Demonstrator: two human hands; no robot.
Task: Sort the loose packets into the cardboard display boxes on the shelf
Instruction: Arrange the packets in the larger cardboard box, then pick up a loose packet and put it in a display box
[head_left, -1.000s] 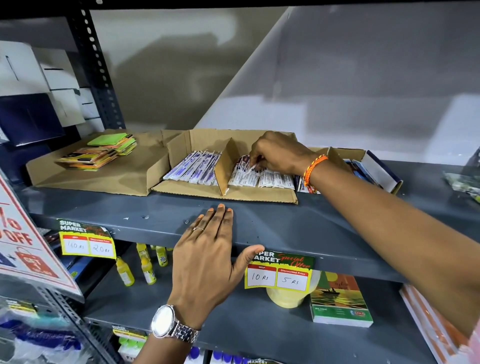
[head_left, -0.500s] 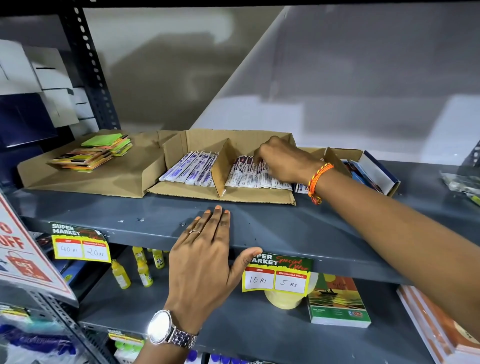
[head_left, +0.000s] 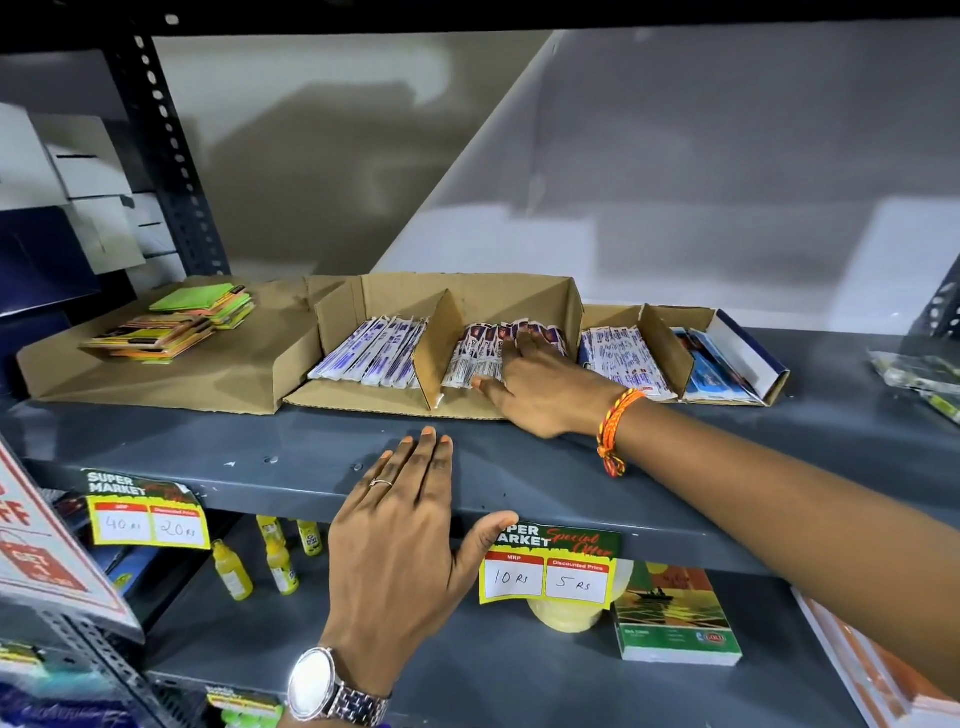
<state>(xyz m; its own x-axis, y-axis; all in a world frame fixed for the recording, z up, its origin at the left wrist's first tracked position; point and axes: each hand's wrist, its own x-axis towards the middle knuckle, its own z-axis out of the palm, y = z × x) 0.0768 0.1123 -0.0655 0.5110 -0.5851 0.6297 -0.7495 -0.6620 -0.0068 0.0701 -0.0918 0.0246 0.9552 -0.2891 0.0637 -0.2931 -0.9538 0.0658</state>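
A cardboard display box (head_left: 467, 293) stands on the grey shelf (head_left: 311, 447), split by a divider. Its left half holds white-and-purple packets (head_left: 371, 351). The right half holds red-and-white packets (head_left: 475, 358). My right hand (head_left: 540, 387) lies flat on those packets with fingers spread, gripping nothing. My left hand (head_left: 400, 540) rests palm down on the shelf's front edge, fingers apart. A second box (head_left: 660, 317) to the right holds more white packets (head_left: 621, 358) and blue ones (head_left: 709, 371).
A flat cardboard tray (head_left: 156, 387) at the left carries stacked green and orange pads (head_left: 171, 327). Price tags (head_left: 550, 564) hang from the shelf edge. Yellow bottles (head_left: 231, 569) and a green book (head_left: 675, 613) sit on the lower shelf. Clear bags (head_left: 919, 376) lie far right.
My right hand, which was pinching among the red-and-white packets, has opened and flattened on top of them, shifting slightly toward the front. The left hand has stayed on the shelf edge.
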